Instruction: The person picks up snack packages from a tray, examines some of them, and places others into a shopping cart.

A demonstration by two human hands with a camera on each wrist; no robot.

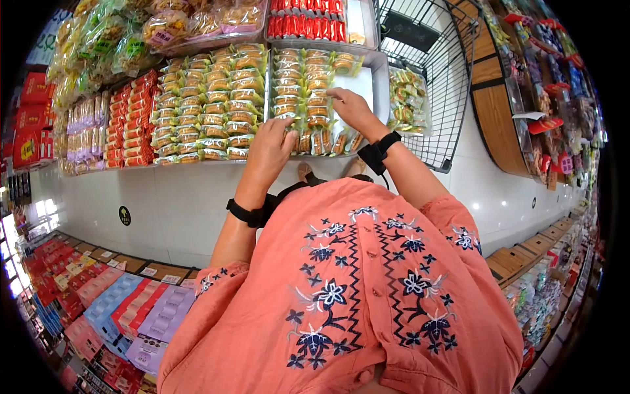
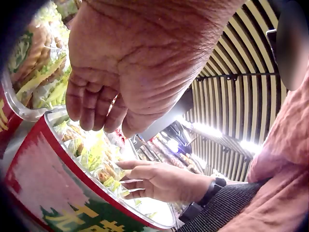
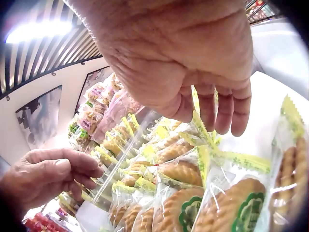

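Clear-and-yellow wrapped cookies [image 1: 287, 82] [image 3: 181, 171] stand in rows in a clear-walled bin with a bare white base [image 1: 363, 82]. The right hand [image 1: 357, 115] [image 2: 169, 183] [image 3: 178, 58] is over the right-hand row, fingers bent downward beside the wrappers; whether they touch is unclear. The left hand [image 1: 269, 150] [image 2: 135, 58] [image 3: 50, 174] hangs at the bin's near left corner, by the divider, fingers loosely bent and nothing visible in them. Along the near edge, more wrapped cookies [image 1: 321, 142] lean in a row.
Left of the bin lie more wrapped cookies [image 1: 216, 108], red packets [image 1: 134, 118] and pale packets [image 1: 87, 131]. A black wire cart [image 1: 449, 85] stands at the right, holding a bag of green-and-yellow packets [image 1: 408, 98]. Red packets [image 1: 307, 27] fill a farther bin.
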